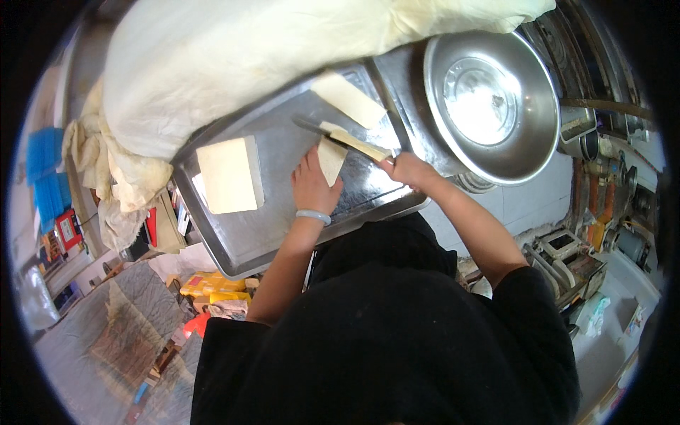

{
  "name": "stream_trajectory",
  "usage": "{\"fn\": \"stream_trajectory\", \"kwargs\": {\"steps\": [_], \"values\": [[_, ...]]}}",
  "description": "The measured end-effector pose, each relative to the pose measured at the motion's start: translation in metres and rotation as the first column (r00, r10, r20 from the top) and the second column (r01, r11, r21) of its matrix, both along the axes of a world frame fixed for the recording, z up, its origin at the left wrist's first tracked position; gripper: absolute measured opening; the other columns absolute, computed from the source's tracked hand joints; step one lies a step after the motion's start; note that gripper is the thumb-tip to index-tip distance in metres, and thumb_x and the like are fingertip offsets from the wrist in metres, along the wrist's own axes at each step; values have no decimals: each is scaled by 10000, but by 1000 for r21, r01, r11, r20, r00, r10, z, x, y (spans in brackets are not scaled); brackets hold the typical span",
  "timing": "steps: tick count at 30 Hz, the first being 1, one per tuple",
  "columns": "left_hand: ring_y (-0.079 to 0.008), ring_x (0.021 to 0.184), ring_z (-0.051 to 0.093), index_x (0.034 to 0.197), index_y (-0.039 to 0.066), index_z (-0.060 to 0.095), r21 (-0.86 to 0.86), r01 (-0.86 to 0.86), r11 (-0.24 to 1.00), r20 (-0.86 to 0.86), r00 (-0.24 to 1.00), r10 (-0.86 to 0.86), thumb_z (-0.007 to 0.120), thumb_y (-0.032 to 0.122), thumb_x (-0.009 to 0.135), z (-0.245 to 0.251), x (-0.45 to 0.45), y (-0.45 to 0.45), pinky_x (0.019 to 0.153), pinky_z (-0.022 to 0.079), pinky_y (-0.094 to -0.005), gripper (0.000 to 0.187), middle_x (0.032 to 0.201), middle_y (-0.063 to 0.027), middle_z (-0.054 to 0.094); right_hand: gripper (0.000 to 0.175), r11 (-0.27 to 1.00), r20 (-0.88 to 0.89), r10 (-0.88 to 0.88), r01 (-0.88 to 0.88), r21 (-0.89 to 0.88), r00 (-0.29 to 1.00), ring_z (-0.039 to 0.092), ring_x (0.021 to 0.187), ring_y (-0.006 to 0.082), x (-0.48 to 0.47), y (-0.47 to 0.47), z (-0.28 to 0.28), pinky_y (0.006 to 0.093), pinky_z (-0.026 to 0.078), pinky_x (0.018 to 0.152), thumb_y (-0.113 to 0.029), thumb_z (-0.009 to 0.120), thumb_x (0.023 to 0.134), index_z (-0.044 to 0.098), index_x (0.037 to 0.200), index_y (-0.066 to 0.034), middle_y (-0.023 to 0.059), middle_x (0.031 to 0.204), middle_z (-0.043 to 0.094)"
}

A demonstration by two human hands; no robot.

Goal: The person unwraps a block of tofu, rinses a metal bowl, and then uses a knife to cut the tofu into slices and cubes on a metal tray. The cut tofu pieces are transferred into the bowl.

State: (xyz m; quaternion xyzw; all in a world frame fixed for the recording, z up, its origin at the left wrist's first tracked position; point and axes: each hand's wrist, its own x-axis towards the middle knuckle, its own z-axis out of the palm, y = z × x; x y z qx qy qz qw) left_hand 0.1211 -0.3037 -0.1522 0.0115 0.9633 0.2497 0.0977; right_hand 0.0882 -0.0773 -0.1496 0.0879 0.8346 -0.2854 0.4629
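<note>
My right hand (411, 171) grips the handle of a long-bladed knife (305, 124), which lies across a pale yellow food slab, possibly tofu or dough. A narrow strip of the slab (361, 144) is on the blade's far side. On the near side, my left hand (317, 183) steadies the other piece (331, 159) between thumb and fingers. Beneath is a shallow stainless steel tray (281, 223). A squarish stack of pale slabs (228, 175) sits on the tray's left. Another pale slab (350, 101) lies towards its far right.
A large bundle wrapped in off-white cloth (239, 58) overhangs the tray's far edge. Crumpled cloth (119, 164) hangs at left. A big steel basin (536, 106) stands at right. Old machinery (568, 260) is on the lower right, and yellow packages (210, 284) lie lower left.
</note>
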Motion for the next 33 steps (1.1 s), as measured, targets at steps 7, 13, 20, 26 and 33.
{"fn": "stream_trajectory", "kwargs": {"steps": [7,13,20,26,33], "values": [[-374,1123,524,1391,116,350,57,212,976,176,960,-219,728,53,694,7,-14,-16,944,461,-419,796,1215,-177,539,651,806,257,-485,541,-239,836,335,325,82,-18,15,33,258,270,321,-649,509,876,444,582,-72,-17,449,362],[-308,1167,515,1349,182,465,-94,860,501,195,509,-838,660,-56,659,9,-44,-19,1069,353,-454,756,1209,-63,566,713,852,140,-456,477,-217,879,419,344,118,2,12,61,272,341,349,-706,468,869,501,583,-54,-8,432,405],[-377,1158,479,1211,13,531,153,416,897,-248,894,-372,654,54,740,28,-10,-38,1035,356,-448,488,1197,-186,535,772,969,-79,-234,226,-99,969,649,570,284,58,-6,91,387,516,592,-680,407,904,699,815,30,167,576,611],[-395,1045,497,1098,-8,564,22,304,952,-311,908,-282,700,142,780,15,9,-41,879,434,-443,377,1147,-204,529,609,999,-147,-40,36,-30,988,646,763,408,74,-26,107,449,506,677,-568,485,924,680,826,1,216,737,655],[-398,1026,491,1048,-3,571,14,307,952,-322,903,-286,705,194,782,11,8,-42,915,415,-463,358,1082,-202,528,661,999,-169,20,-13,43,985,663,795,388,76,-30,97,448,526,729,-618,436,918,711,868,-19,209,773,676]]}}
